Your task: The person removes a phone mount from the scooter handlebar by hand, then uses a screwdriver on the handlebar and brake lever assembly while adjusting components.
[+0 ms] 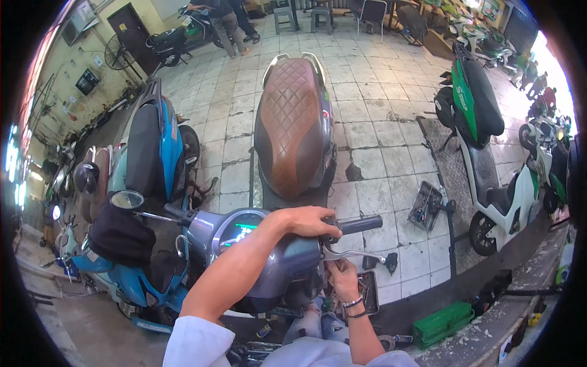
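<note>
A grey-blue scooter stands in front of me, its handlebar cover [275,263] facing me and a lit dashboard [241,227] partly behind my left forearm. My left hand [306,221] reaches across the cover, its fingers curled over the switch housing [332,229] beside the black handlebar grip [362,224]. Below the silver brake lever [351,253], my right hand [343,278] is closed near the lever's base. Whatever its fingers pinch is hidden. The scooter's quilted brown seat [290,116] extends away from me.
A blue scooter [174,150] stands close on the left, a green and white one [480,159] on the right. On the tiled floor lies a tool tray [426,207]. A green toolbox [443,324] sits near me at right. People [226,27] stand at the back.
</note>
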A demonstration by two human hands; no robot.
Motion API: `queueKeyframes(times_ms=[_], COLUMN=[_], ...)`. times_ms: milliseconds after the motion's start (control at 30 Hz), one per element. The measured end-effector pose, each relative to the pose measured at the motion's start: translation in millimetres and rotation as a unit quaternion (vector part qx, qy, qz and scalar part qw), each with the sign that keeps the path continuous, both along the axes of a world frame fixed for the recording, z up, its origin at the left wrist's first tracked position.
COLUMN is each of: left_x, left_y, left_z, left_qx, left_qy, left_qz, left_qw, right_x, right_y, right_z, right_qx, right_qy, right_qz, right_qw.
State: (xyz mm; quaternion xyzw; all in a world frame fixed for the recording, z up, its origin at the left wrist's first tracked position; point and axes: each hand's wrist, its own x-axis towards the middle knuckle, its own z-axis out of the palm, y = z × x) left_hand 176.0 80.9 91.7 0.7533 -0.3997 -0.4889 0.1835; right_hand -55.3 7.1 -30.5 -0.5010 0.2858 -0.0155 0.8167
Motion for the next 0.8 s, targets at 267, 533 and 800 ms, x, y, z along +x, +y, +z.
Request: queueKeyframes(times_ms=[267,533,800], left_x=[-0.5,1.7,3.6], left_y=[-1.4,-0.2,-0.6], left_z=[4.0,-5.6,-9.2], left_qx=[0.011,-0.001,0.0], left_qy=[0.017,0.026,0.012], left_qz=[-0.002,0.005,0.005], left_qw=[1.0,1.0,1.0], right_x=[14.5,15.5,19.9], right_y=[2.7,-12.5,-18.6], right_z=[-0.7,-5.8,-11.8], right_qx=[0.003,0.096,0.122], right_qy=[-0.079,-0.077,-0.068], right_qz=[-0.019,0.02,0.037], right_qw=[0.997,0.992,0.99])
